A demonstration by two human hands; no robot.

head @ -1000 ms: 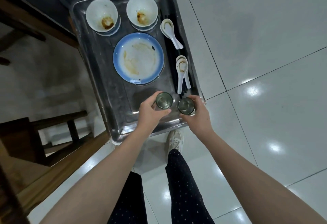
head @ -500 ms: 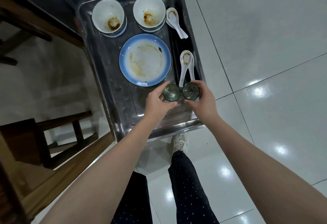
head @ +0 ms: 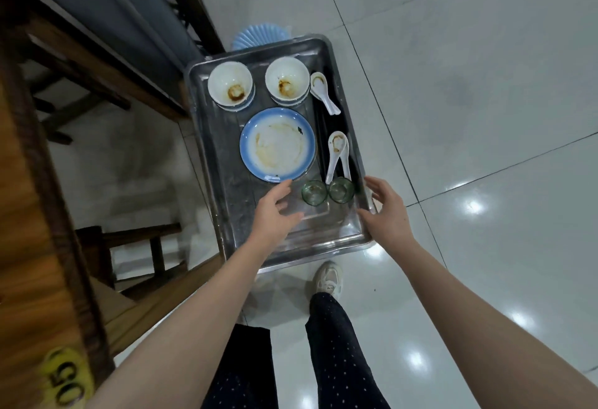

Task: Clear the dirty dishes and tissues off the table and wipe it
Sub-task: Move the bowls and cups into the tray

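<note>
Head view, left to right: wooden table (head: 26, 201) along the left edge, yellow tag (head: 66, 379) marked 05 at its near corner. Beside it, steel tray (head: 226, 208) over the tiled floor (head: 485, 117). At the tray's far end, left bowl (head: 230, 85) and right bowl (head: 286, 80), both stained; nearer, dirty plate (head: 277, 144). Left hand (head: 275, 211) above the tray's bare near part, fingers loosely spread, holding nothing, just left of the glasses (head: 313, 192) standing side by side. Spoons (head: 336, 153) along the tray's right side. Right hand (head: 386, 211) at the right rim, just beside the glasses, fingers straight, empty; contact with the rim unclear
</note>
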